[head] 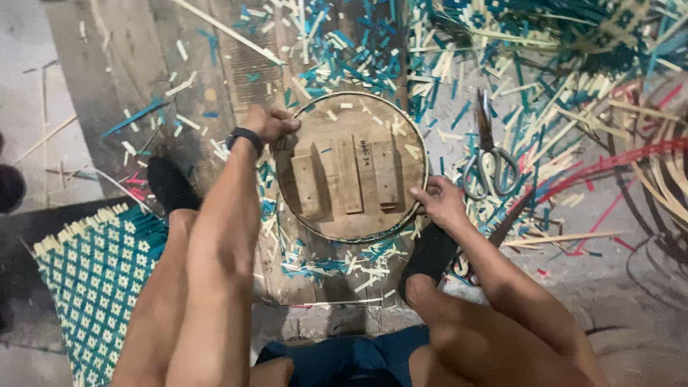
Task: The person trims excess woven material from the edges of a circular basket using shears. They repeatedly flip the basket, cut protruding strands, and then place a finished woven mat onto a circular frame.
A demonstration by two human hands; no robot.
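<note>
Floor [107, 64], strewn with teal offcuts: I see my left hand [269, 123] and right hand [438, 203] grasping the round wooden form [351, 168] at centre frame; scissors [489, 161] lie right.

arms: bare, no sleeves | left wrist: black band [246, 136] | shorts [351, 358]: dark blue

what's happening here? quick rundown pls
A seated person grips a round wooden disc with a thin hoop around its rim, left hand at the upper left edge, right hand at the lower right. The disc lies on the floor between their feet. Scissors lie just right of it, a teal-and-white woven mat at lower left, and cut strip offcuts are scattered all around.
</note>
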